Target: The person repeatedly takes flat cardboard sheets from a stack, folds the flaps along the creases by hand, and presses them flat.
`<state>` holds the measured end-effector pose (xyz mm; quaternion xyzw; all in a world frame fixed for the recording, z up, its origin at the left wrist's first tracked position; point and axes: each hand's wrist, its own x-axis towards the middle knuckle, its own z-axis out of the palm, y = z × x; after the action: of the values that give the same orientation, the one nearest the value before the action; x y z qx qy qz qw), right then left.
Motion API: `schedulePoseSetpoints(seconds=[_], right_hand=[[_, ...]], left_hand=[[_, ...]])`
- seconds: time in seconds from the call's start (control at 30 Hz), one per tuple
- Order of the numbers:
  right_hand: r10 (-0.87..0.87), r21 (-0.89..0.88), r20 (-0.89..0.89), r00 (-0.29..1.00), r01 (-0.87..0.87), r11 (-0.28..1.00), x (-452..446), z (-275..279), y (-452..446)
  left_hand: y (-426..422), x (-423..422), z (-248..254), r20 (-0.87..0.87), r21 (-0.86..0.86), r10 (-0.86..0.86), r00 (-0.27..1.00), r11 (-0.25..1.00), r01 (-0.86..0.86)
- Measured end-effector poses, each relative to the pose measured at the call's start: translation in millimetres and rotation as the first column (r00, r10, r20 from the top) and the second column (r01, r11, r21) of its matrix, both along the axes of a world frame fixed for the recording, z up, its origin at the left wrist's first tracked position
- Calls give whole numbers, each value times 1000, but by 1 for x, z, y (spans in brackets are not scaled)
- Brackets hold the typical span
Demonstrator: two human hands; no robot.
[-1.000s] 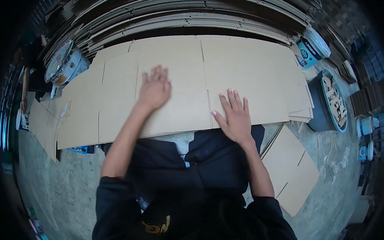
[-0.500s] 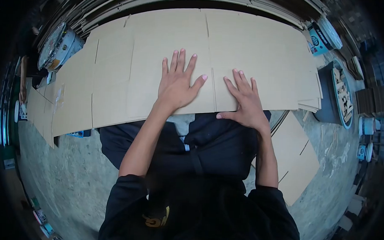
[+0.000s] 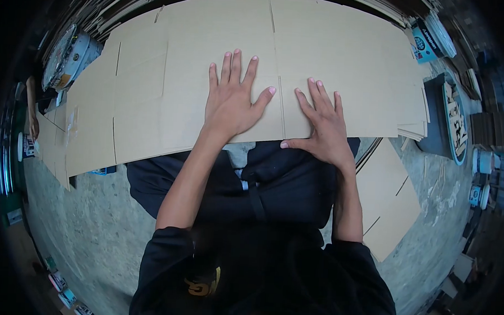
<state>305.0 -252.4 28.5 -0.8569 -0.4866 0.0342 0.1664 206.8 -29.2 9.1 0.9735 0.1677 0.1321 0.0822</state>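
A wide, flat cardboard sheet (image 3: 212, 28) with fold lines and slots lies across in front of me, on top of a stack whose layered edges show at the right. Palm down on its middle, my left hand (image 3: 231, 104) has its fingers spread. My right hand (image 3: 326, 124) rests at the near edge, fingers on the sheet and the thumb stretched along or just past that edge. Neither hand is wrapped round anything. Whether the right thumb touches the underside, I cannot tell.
A paint bucket (image 3: 78, 57) stands at the far left, near another person's arm (image 3: 32, 105). To the right are a blue labelled bucket (image 3: 425, 44) and a dark tub (image 3: 439, 122) of scraps. Another cardboard piece (image 3: 392, 201) lies on the concrete floor (image 3: 88, 229).
The view has tilted slightly, so the sheet and surroundings sit a little higher in the frame. Both hands stay flat on the cardboard in nearly the same spots.
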Motion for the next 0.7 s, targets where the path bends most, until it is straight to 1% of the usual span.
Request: schedulePoseSetpoints(seconds=[0.2,0.47,0.7], right_hand=[[7,-5,20,1000,-7,1000,0,-2,-1],[-16,45,17,1000,15,999,-1,-2,0],[-30,55,18,999,29,998,-2,-2,1]], left_hand=[[-1,2,1,-10,3,7,1000,1000,-7],[2,0,4,-63,1,-15,998,1000,15],[3,-1,3,-54,29,-18,998,999,19]])
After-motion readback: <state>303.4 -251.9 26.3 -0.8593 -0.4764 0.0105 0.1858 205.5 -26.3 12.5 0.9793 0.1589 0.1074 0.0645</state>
